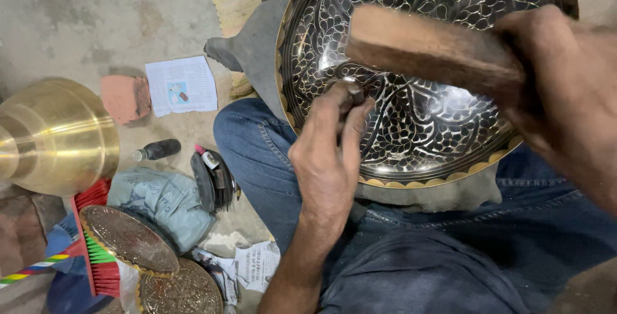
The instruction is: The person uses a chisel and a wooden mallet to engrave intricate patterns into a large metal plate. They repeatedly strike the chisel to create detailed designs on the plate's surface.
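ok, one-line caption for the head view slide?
Left hand sets a small metal tool against an engraved brass plate on the lap; right hand holds a wooden block above it.

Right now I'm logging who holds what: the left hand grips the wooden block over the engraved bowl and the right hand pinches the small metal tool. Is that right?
The hands are swapped. In the head view the right hand grips the wooden block over the engraved bowl, while the left hand pinches the small metal tool.
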